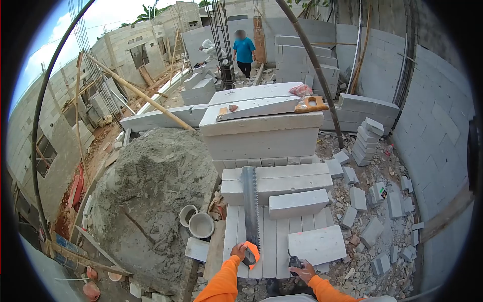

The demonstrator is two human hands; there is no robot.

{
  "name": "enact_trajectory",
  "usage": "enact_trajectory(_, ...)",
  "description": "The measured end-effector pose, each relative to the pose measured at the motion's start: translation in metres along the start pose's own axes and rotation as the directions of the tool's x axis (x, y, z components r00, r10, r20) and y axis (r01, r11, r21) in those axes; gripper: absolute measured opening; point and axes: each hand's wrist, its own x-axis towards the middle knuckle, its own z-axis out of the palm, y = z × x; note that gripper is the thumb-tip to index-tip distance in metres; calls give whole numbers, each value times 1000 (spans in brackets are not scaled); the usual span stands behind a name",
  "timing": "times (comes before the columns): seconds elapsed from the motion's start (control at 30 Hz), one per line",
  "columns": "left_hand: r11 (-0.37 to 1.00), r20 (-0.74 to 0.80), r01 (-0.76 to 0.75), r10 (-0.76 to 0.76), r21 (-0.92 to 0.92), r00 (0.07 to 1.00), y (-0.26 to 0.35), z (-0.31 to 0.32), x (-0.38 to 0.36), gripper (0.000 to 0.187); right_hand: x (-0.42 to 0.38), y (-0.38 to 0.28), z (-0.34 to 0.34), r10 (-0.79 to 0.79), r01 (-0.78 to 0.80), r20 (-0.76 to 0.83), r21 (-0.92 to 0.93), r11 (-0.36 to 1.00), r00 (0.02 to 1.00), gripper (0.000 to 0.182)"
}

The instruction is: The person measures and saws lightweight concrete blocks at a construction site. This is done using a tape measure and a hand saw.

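My left hand (239,251) is closed round the orange handle of a large saw (250,201). The saw's toothed blade reaches forward over the pale blocks, its far end on a long block (297,176). To the right, my right hand (303,272) grips a small dark tool (295,262), whose type I cannot make out, at the near left corner of a light block (318,245). Just beyond lies another block (298,203). A second saw (261,108) with a wooden handle rests on the tall block stack.
A mortar heap (156,176) and two buckets (201,225) are at left. Block pieces (358,199) and rubble cover the ground at right. A leaning pole (314,65) stands beside the stack. Two people (244,49) (214,50) are in the background.
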Motion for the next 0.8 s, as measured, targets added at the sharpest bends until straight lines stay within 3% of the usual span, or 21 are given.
enact_trajectory(0.03, 997, 60, 70, -68, -27, 996, -5, 1, 2, 47, -5, 12, -12, 75, -78, 25, 247, 966, 997, 52)
enact_trajectory(0.13, 953, -237, 141, -76, 269, 969, 14, 11, -18, 39, -20, 45, -44, 152, -170, 95, 766, 619, 984, 34)
enact_trajectory(0.17, 932, -363, 215, -99, 293, 926, 28, 16, -26, 40, -29, 44, -48, 155, -131, 50, 808, 574, 987, 37)
enact_trajectory(0.27, 969, -454, 11, 105, 246, 885, 100, 56, -61, 42, -60, 23, -69, 91, -213, 192, 903, 373, 977, 48)
enact_trajectory(0.3, 998, -186, -41, 47, 39, 981, 129, 62, -74, 44, -56, 33, -70, 72, -212, 199, 904, 370, 977, 59)
enact_trajectory(0.33, 984, 103, -28, 47, -175, 994, 155, 69, -87, 47, -60, 24, -69, 57, -227, 221, 910, 346, 974, 62)
enact_trajectory(0.4, 901, 448, -39, 252, -432, 858, 190, 94, -110, 55, -71, -2, -66, 31, -266, 269, 916, 302, 963, 69)
enact_trajectory(0.43, 900, 502, -19, 260, -435, 825, 203, 108, -122, 56, -58, 13, -69, -39, -322, 345, 907, 270, 938, 77)
enact_trajectory(0.53, 928, 591, -5, 241, -372, 770, 238, 130, -145, 54, -60, -12, -75, -43, -271, 310, 884, 380, 950, 74)
enact_trajectory(0.57, 942, 612, -4, 222, -336, 759, 247, 132, -151, 52, -57, -13, -82, -64, -285, 328, 888, 362, 943, 68)
enact_trajectory(0.67, 964, 427, -1, 118, -266, 896, 280, 129, -170, 61, -50, -14, -99, -13, -147, 198, 766, 626, 980, 58)
enact_trajectory(0.7, 951, 459, 50, 101, -306, 882, 266, 140, -163, 71, -45, -8, -106, -20, -89, 145, 699, 710, 989, 52)
enact_trajectory(0.77, 976, 298, 85, -22, -201, 954, 268, 155, -166, 75, -40, -3, -126, -108, 68, 151, 250, 966, 983, 53)
enact_trajectory(0.8, 982, 210, 108, -75, -152, 975, 273, 160, -166, 77, -38, -6, -135, -153, 157, 170, -9, 988, 973, 53)
